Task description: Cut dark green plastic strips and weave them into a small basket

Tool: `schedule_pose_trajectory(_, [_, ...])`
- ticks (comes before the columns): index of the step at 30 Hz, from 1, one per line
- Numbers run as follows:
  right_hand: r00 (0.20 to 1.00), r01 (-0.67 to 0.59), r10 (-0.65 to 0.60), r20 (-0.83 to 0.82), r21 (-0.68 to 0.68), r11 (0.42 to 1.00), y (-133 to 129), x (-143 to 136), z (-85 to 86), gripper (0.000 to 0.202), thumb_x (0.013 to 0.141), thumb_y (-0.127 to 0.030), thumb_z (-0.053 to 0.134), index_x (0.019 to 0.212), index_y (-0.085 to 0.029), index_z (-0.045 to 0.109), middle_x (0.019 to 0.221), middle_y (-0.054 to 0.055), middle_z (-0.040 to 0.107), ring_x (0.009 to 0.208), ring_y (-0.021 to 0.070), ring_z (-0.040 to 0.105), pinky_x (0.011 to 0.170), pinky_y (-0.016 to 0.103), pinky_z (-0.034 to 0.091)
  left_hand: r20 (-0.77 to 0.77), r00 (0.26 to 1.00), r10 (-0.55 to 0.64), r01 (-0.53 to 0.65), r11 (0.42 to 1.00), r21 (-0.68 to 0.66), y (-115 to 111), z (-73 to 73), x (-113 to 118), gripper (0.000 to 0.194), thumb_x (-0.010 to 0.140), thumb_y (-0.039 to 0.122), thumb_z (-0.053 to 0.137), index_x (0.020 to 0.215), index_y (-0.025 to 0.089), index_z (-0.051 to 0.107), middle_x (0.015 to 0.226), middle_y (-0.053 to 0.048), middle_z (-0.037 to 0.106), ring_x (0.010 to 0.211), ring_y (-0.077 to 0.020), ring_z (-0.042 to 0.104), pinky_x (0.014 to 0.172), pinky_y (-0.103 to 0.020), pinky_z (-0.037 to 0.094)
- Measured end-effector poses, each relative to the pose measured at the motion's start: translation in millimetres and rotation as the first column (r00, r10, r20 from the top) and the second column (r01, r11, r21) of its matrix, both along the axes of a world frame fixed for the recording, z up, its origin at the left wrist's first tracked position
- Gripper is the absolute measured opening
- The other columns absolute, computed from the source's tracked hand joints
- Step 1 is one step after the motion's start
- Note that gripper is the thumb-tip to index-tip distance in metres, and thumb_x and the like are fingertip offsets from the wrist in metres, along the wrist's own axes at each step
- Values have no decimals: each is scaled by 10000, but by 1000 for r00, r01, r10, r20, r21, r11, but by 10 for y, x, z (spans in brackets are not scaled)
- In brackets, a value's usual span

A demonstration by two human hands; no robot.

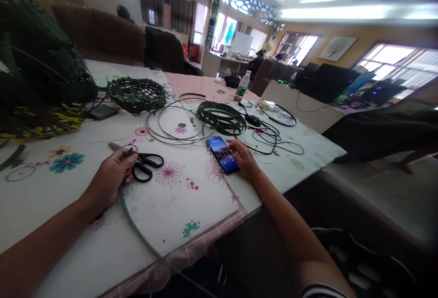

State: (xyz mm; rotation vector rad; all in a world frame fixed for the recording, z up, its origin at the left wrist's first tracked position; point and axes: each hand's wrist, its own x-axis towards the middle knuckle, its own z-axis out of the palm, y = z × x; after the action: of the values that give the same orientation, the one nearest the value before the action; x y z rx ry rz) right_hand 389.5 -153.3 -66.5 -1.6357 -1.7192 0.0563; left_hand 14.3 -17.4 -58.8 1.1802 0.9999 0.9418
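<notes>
My left hand (pixel 118 172) is closed on one end of a long green strip (pixel 132 222), which curves down over the table's front edge. Beside its fingers lie scissors (pixel 148 161) with black handles, blades pointing left. My right hand (pixel 241 154) is over a phone (pixel 223 154) lying on the table with its screen lit blue; its fingers are spread and a fingertip is at the screen. Behind the phone rests a coil of green strips (pixel 222 117), with thinner loops (pixel 160 129) to its left.
A small dark green woven basket (pixel 137 93) and a large woven piece (pixel 44 60) stand at the left. A bottle (pixel 242 87), a black mouse (pixel 253 120) and loose cables (pixel 273 140) lie farther back. The table's front edge (pixel 201 243) is near.
</notes>
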Motion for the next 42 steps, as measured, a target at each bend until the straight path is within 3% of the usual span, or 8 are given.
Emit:
schedule_pose_trajectory(6, [995,95,-94,-17,62,994,-13,72,-41,229,823,-127,411,939,-240,574,1038,66,762,1245,255,581,1066,461,421,-13,1000,-23,23,1000,6,-6,1,-15,275,748,328,761,911,173,603,685,41,459,497,-59,342,372,-165,310])
schedule_pose_trajectory(16, [993,120,-121,10,60,991,-11,69,-30,246,807,-108,414,929,-251,574,1049,68,760,1248,267,578,1076,478,411,-12,1000,-24,24,1000,9,-8,8,-6,277,748,333,759,909,169,605,653,49,442,490,-60,329,370,-169,308])
schedule_pose_trajectory(30, [996,-8,11,83,-31,999,-3,0,-6,261,795,-108,438,934,-256,603,1097,48,760,1245,271,575,1125,482,370,-12,1000,-18,18,1000,10,-10,3,-9,257,754,318,757,900,174,602,666,41,466,497,-62,349,371,-171,313])
schedule_pose_trajectory(37, [991,-80,79,107,4,997,13,-33,-22,301,841,-112,433,1031,-231,635,1112,70,748,1248,263,579,1160,498,309,-25,999,-34,35,999,10,4,-7,-9,297,743,355,755,920,173,601,692,41,467,491,-58,340,370,-167,314])
schedule_pose_trajectory(40, [979,-155,154,133,-3,988,19,-51,-29,300,849,-115,442,1045,-217,646,1089,75,746,1241,263,586,1149,503,315,-25,999,-23,24,1000,16,11,-11,-4,282,725,326,750,910,170,604,686,41,470,478,-56,339,363,-172,303])
schedule_pose_trajectory(42, [985,-142,137,102,47,989,16,-50,-31,263,861,-122,443,1013,-223,632,1086,71,750,1230,260,592,1129,497,341,-21,1000,-19,19,1000,16,11,-11,-4,265,724,303,744,906,168,606,685,39,472,475,-55,345,363,-174,303])
